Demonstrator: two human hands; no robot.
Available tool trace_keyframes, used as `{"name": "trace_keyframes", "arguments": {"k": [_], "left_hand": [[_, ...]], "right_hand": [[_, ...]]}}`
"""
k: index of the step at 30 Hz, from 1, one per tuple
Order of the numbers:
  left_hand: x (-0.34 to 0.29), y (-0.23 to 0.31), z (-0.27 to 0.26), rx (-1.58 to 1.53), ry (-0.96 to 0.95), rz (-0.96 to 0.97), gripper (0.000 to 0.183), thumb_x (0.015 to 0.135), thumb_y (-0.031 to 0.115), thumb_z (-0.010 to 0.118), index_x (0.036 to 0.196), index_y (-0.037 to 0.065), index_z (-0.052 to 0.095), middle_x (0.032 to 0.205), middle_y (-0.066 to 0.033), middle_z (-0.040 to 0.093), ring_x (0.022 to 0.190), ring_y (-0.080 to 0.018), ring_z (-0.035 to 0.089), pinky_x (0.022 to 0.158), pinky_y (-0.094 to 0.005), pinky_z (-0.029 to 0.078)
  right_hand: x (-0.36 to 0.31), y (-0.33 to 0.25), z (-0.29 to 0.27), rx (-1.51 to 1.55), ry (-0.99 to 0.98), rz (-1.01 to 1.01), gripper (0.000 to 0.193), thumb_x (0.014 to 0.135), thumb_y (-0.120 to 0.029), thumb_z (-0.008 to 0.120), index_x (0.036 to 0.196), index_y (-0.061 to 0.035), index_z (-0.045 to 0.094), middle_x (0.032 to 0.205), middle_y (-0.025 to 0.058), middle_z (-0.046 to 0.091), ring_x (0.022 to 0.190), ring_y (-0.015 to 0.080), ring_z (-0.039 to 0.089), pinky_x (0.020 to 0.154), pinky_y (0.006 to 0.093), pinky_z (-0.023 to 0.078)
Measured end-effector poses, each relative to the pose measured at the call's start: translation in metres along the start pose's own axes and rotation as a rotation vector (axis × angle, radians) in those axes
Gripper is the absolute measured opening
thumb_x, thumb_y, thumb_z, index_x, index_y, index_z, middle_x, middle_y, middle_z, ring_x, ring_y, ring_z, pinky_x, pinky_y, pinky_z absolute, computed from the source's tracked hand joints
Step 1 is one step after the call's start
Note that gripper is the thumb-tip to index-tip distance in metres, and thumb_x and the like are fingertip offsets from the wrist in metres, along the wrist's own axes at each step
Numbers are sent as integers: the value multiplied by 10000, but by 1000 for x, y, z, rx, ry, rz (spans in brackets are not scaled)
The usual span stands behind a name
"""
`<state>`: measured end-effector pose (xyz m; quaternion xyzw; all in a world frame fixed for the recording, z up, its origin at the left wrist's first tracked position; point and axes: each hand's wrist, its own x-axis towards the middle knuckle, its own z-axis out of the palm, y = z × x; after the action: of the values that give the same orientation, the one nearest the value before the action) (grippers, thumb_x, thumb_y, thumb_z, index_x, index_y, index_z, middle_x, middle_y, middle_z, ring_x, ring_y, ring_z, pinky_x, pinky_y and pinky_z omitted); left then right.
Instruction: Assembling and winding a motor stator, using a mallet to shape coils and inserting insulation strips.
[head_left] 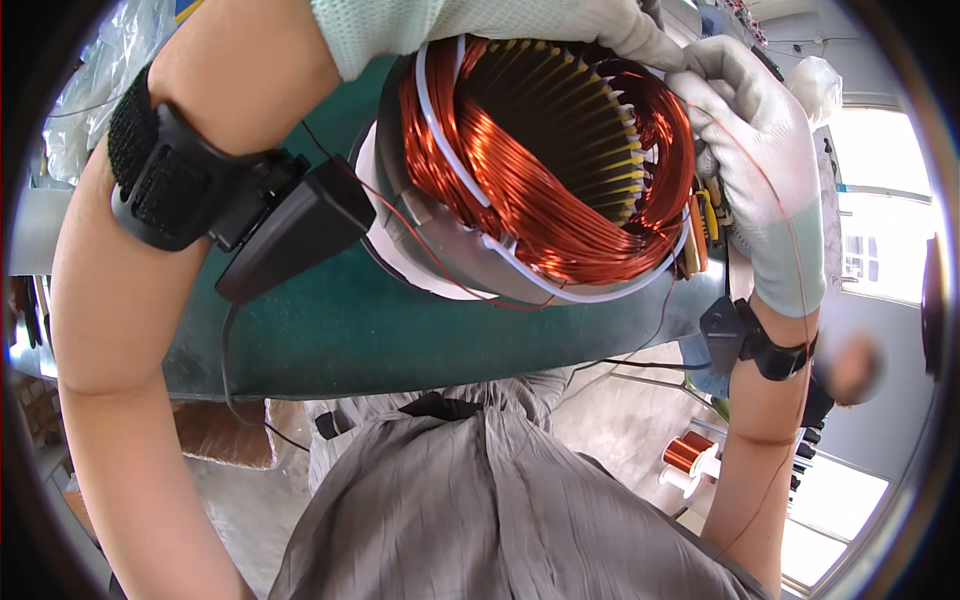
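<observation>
A motor stator [430, 240] with thick bundles of copper winding wire [530, 200] stands before me, its slots lined with yellow-tipped strips. White tubing [560, 288] curves around the windings. My right hand [750, 120], in a white and pale green glove, is pinched at the stator's far right rim. A thin red wire [765, 180] leads from its fingertips down along my forearm. My left hand [630, 30], gloved the same way, reaches over the far side. Its bent fingers meet the right ones there; whatever lies between them is hidden.
The stator rests on a dark green tabletop [300, 350]. Tools with yellow and orange handles [708, 215] lie to its right. Spools of copper wire [690, 455] stand lower right, beyond the table edge. Clear plastic [105, 90] is at far left. Another person [850, 370] is at the right.
</observation>
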<state>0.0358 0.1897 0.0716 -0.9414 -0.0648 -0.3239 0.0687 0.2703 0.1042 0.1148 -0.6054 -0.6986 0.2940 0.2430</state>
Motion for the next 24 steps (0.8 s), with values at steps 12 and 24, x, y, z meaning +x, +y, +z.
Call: {"name": "trace_keyframes", "arguments": {"k": [12,24], "left_hand": [[27,35,-31,-419,-297,-776,408,959,346,703,1172,-1,723,1239,-227,576,934,-318,688,821,-386,561],[24,33,-34,-611,-308,-794,386,986,324,665,1179,-7,708,1207,-240,608,959,-327,689,842,-391,560]], "right_hand": [[-21,-3,-14,-219,-87,-3,232,1038,-242,612,1137,-35,650,863,-24,624,669,12,506,621,179,411],[-21,-2,-9,-424,-122,-54,200,940,-61,571,1126,-9,624,974,191,673,860,337,630,839,358,514]]}}
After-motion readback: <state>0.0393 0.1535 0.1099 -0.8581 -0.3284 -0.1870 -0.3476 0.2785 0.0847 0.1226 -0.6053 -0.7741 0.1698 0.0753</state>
